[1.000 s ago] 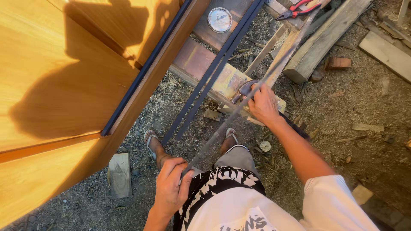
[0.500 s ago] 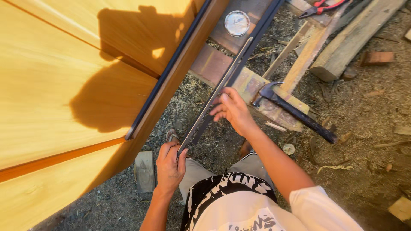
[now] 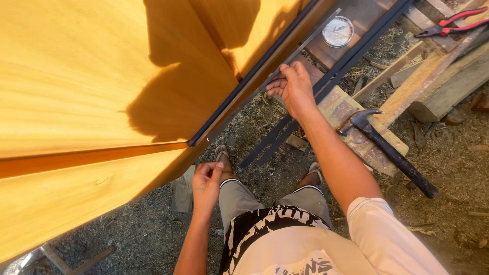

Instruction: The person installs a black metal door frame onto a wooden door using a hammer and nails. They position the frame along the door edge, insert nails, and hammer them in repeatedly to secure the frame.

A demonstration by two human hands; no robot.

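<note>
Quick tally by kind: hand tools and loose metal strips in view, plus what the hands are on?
Hammers: 1, the hammer on the wood scraps.
Pliers: 1, the red-handled pliers.
Dark strips on the ground: 2, the dark strips.
Strips in hand: 1, the grey strip, left hand and right hand on it.
Total: 5.

Big wooden panel [image 3: 86,86] bright yellow-orange with fine grain lines, darker orange band low across it, dark navy-black metal strip [image 3: 249,84] along its right edge. Hammer [image 3: 389,150] dark grey head, black handle; pliers [image 3: 451,23] red-handled at the ground's top right corner; round gauge [image 3: 337,31] silver-white. Shorts [image 3: 265,203] grey with white trim, shirt [image 3: 326,244] white with a black-and-white graphic print; ground [image 3: 448,163] grey-brown dirt.
</note>
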